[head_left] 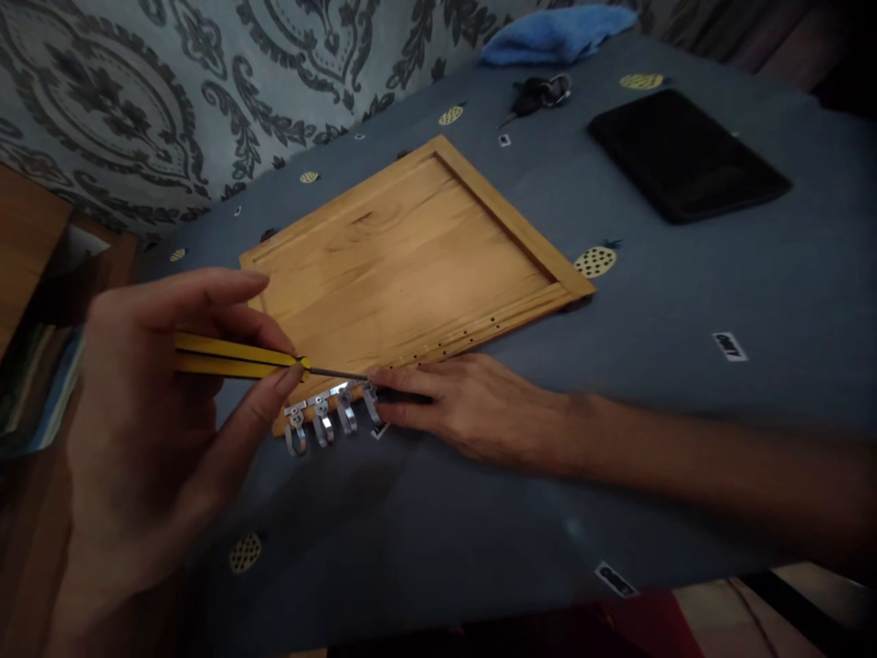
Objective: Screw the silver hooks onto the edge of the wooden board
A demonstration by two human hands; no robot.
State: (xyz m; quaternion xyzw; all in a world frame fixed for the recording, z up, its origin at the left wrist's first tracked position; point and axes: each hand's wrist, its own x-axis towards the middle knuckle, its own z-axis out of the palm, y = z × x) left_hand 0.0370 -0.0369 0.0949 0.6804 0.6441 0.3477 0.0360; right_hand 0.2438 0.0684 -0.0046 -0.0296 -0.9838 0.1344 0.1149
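Note:
A wooden board [411, 256] with a raised rim lies on a blue-grey patterned cloth [685, 302]. Several metal hooks [322, 422] hang along its near edge, beside a row of small holes. My left hand [157, 411] is closed around a yellow-handled screwdriver [233, 358], whose thin shaft points right toward the hooks. My right hand [466, 407] rests on the cloth at the board's near edge, its fingertips pinched at the rightmost hook and the screwdriver tip; whatever it pinches is too small to make out.
A black flat case [685, 164] lies at the back right. A blue cloth [554, 35] and a dark bunch of keys [538, 93] sit at the far edge. A patterned wall [171, 91] stands behind. Wooden furniture [27, 238] is at the left.

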